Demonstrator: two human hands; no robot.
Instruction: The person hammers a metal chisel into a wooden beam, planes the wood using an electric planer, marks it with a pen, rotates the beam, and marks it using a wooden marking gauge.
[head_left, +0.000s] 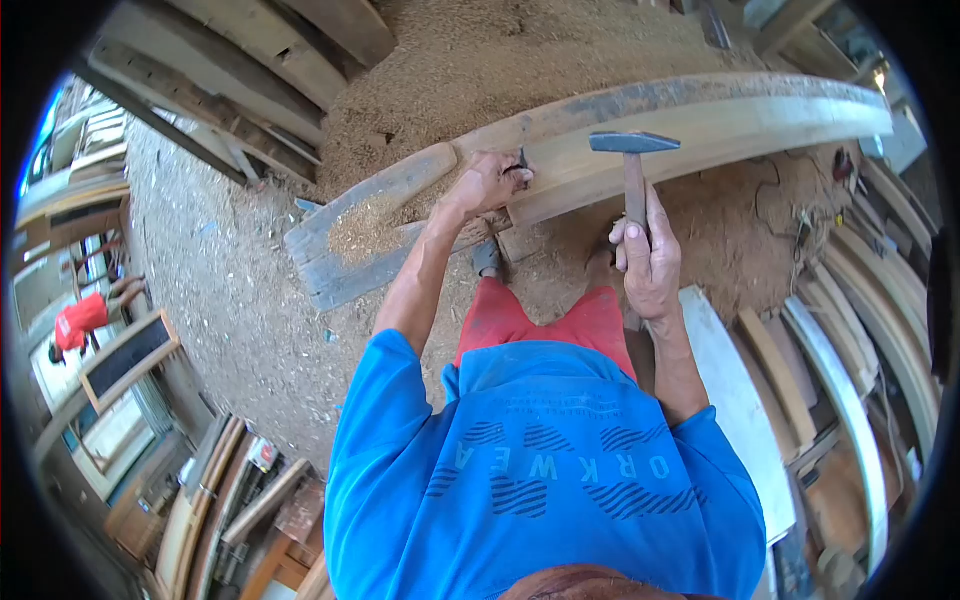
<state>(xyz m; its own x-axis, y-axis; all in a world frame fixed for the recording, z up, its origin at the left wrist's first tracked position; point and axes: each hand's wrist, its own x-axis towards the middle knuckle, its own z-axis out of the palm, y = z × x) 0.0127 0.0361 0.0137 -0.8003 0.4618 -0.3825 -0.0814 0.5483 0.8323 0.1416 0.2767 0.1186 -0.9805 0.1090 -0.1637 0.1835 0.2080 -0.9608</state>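
My right hand [648,255] is wrapped round the wooden handle of a hammer [635,143], whose dark steel head is raised above a long curved timber [700,140]. At the timber's left end, my left hand [490,183] is closed on a small dark object that I cannot make out, beside the joint with a grey worn board [345,275]. Wood shavings [365,228] lie on that board. The hammer head is apart from my left hand.
Heavy beams [220,80] stand at the upper left. Curved planks [850,400] are stacked at the right, next to a pale board [735,400]. A person in red [82,322] is at the far left. Sawdust covers the ground [230,290].
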